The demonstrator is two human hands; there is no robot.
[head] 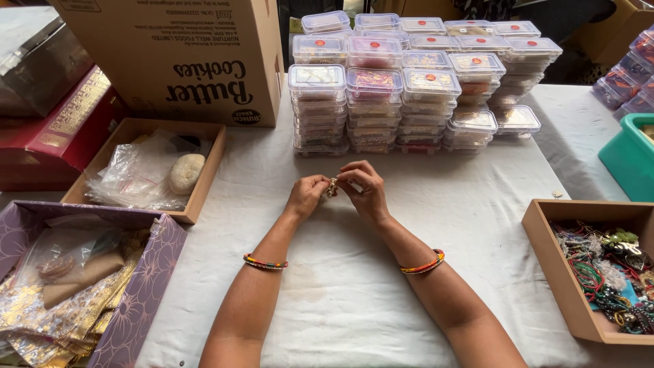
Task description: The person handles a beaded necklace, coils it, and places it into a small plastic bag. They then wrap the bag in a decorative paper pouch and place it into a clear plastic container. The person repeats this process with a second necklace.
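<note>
My left hand [306, 194] and my right hand [363, 191] meet over the white tablecloth [354, 293], fingertips pinched together on a small gold-coloured ornament [332, 187]. Both hands grip it between thumb and fingers; most of it is hidden by the fingers. Each wrist wears a multicoloured bangle. Directly behind the hands stand stacks of clear lidded plastic containers [409, 88], many with a red dot on the lid.
A wooden tray [545, 252] of tangled beads and threads sits at the right. On the left are a wooden tray [208, 170] with plastic bags and a stone, a purple box [146, 286] of gold fabric, a large cardboard carton [177, 54], and a teal tub [627, 160] far right.
</note>
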